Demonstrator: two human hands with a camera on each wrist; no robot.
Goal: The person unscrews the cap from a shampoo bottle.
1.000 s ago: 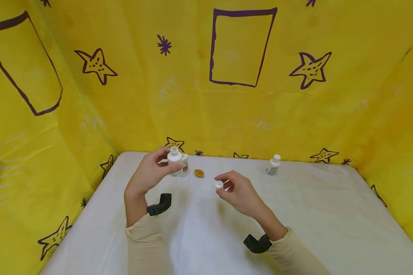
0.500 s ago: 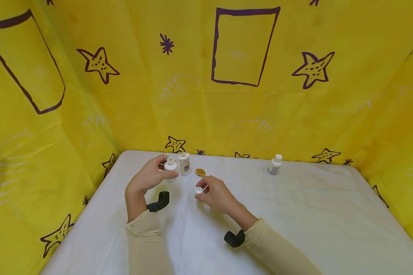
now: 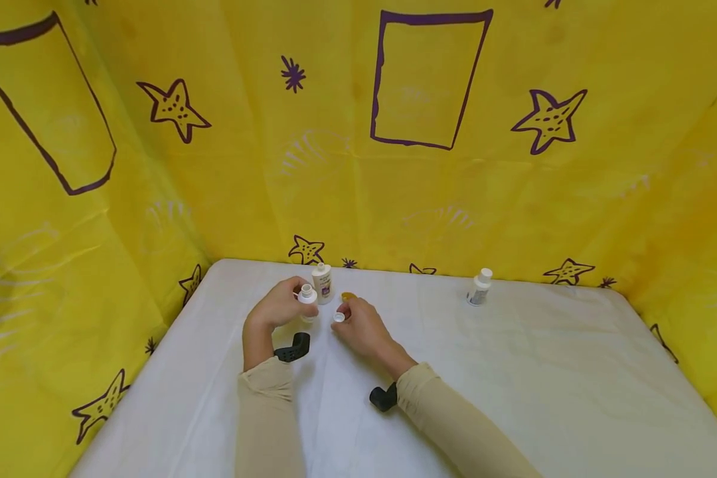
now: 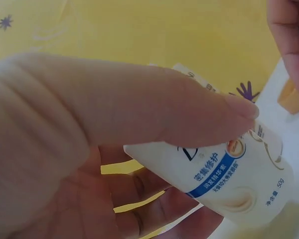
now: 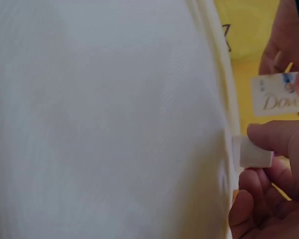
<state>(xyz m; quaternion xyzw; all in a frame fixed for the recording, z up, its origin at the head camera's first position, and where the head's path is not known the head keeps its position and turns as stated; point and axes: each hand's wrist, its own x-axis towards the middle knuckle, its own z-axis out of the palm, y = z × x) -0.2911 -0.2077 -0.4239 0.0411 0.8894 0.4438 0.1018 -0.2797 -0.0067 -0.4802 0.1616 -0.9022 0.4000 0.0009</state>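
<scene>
My left hand (image 3: pixel 275 307) grips a small white bottle (image 3: pixel 307 300) upright, its threaded mouth uncovered. The left wrist view shows the thumb across the front of this bottle (image 4: pixel 244 191), above a blue band and "50g". In the right wrist view its label (image 5: pixel 276 99) reads "Dove". My right hand (image 3: pixel 366 328) pinches a small white cap (image 3: pixel 338 317) between thumb and fingertips, hollow side up, just right of the bottle. Seen from the right wrist, the cap (image 5: pixel 255 153) sits between thumb and fingers. A cream bottle (image 3: pixel 322 284) with a purple mark stands right behind the held one.
A small golden-orange object (image 3: pixel 348 296) lies just beyond my right hand, partly hidden by it. Farther right stands a white capped bottle (image 3: pixel 479 288). The white-covered table (image 3: pixel 544 385) ends against yellow cloth walls (image 3: pixel 430 199) at the back and sides.
My right hand has moved left with the cap, close to the held bottle. My left hand has lowered the bottle toward the table, and the cream bottle behind now shows more.
</scene>
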